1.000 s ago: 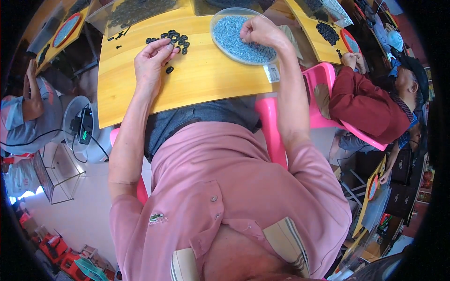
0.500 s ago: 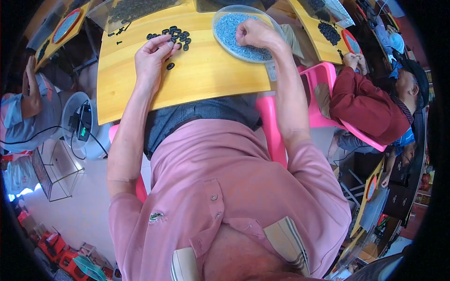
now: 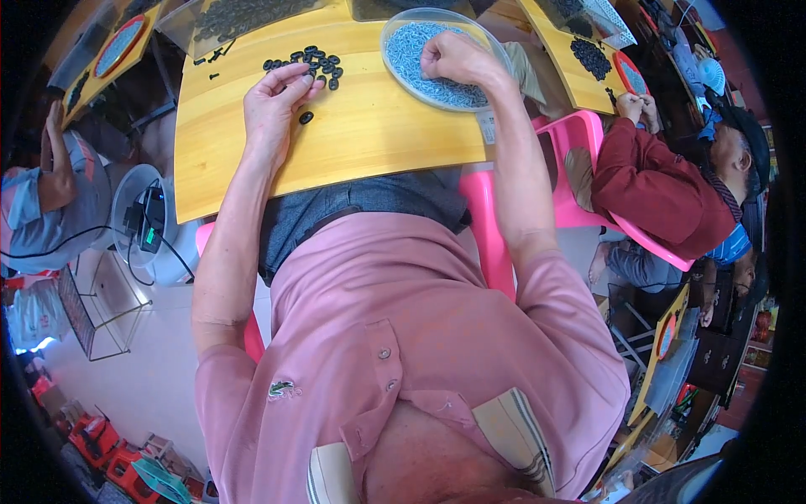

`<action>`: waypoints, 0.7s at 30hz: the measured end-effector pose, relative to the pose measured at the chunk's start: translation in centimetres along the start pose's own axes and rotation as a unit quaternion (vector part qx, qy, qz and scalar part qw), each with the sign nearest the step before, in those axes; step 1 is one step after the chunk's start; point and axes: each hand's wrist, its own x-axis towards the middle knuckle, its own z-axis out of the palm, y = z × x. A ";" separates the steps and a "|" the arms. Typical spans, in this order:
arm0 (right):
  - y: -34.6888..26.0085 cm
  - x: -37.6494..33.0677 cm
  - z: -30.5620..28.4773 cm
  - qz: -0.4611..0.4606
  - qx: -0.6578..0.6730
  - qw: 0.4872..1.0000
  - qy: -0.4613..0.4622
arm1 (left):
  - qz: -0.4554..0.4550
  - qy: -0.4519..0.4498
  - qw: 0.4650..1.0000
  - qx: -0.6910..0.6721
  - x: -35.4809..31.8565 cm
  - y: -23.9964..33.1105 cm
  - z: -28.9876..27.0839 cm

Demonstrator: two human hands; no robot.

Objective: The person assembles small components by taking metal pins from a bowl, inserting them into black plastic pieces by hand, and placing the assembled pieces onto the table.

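Observation:
My left hand [image 3: 275, 99] is over the table with thumb and forefinger pinched together on a small black oval piece, only partly visible. Just beyond its fingertips lies a loose cluster of black oval pieces [image 3: 317, 57], each with a slot or hole in its middle. One separate black oval piece [image 3: 306, 118] rests nearer to me. My right hand [image 3: 460, 60] reaches into a round clear tub [image 3: 398, 77] full of small silvery-blue screw-like pieces [image 3: 411, 46]. Its fingers are curled closed among them, and what they pinch is hidden.
The yellow wooden table [image 3: 369, 139] bears a clear bin of dark parts [image 3: 243, 21] at its back left. A few black bits [image 3: 215, 76] lie near it. A person in dark red [image 3: 663, 181] works at another table on the right. A pink chair [image 3: 571, 134] stands between us.
Both of my hands stay almost where they were, the left one at the black pieces and the right one in the tub. On the far right, another person's arm has shifted.

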 end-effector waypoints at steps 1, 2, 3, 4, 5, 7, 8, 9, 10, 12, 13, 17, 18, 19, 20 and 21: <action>0.1 0.0 0.0 -0.001 0.010 1.000 -0.001 | 0.000 0.000 1.000 0.000 0.0 0.0 0.0; 0.4 0.1 0.0 -0.001 0.010 1.000 -0.001 | -0.002 -0.001 1.000 -0.005 0.0 0.0 0.1; 0.9 0.4 0.0 -0.002 0.028 1.000 -0.012 | -0.004 -0.003 1.000 -0.010 0.0 0.0 0.1; 1.0 0.5 -0.1 -0.003 0.047 0.999 -0.024 | -0.004 -0.003 1.000 -0.010 0.0 -0.1 0.1; 1.2 0.5 0.0 -0.002 0.047 0.999 -0.024 | -0.004 -0.004 1.000 -0.012 0.0 -0.1 0.1; 1.1 0.4 -0.1 -0.005 0.064 0.998 -0.012 | -0.004 -0.005 1.000 -0.013 0.0 -0.1 0.1; 0.7 0.3 -0.1 -0.006 0.064 0.998 -0.013 | -0.002 -0.006 1.000 -0.013 0.0 -0.2 0.0; 0.3 0.2 -0.1 -0.008 0.045 0.999 -0.014 | 0.000 -0.007 1.000 -0.013 0.0 -0.2 -0.1; -0.1 0.0 -0.2 -0.008 0.026 1.000 -0.013 | 0.000 -0.008 1.000 -0.013 0.1 -0.3 -0.1; 0.2 0.1 0.2 -0.007 0.029 1.000 -0.007 | -0.003 -0.012 1.000 0.006 0.1 -0.4 -0.2; 0.3 0.2 0.2 -0.007 0.031 0.999 -0.002 | -0.003 -0.012 1.000 0.007 0.1 -0.3 -0.2; 1.0 0.2 -0.3 -0.038 0.079 0.996 -0.018 | -0.002 -0.012 1.000 -0.004 0.0 -0.2 0.1; 1.1 0.2 -0.4 -0.020 0.130 0.991 -0.022 | -0.002 -0.014 1.000 -0.010 0.0 -0.2 0.2; 1.0 0.1 -0.5 -0.001 0.180 0.983 -0.025 | -0.002 -0.014 1.000 -0.011 -0.1 -0.2 0.3; 0.9 0.1 -0.6 -0.002 0.179 0.983 -0.026 | -0.002 -0.012 1.000 -0.011 -0.2 -0.2 0.3; 0.8 0.0 -0.6 -0.003 0.192 0.981 -0.017 | -0.002 -0.011 1.000 -0.011 -0.2 -0.2 0.3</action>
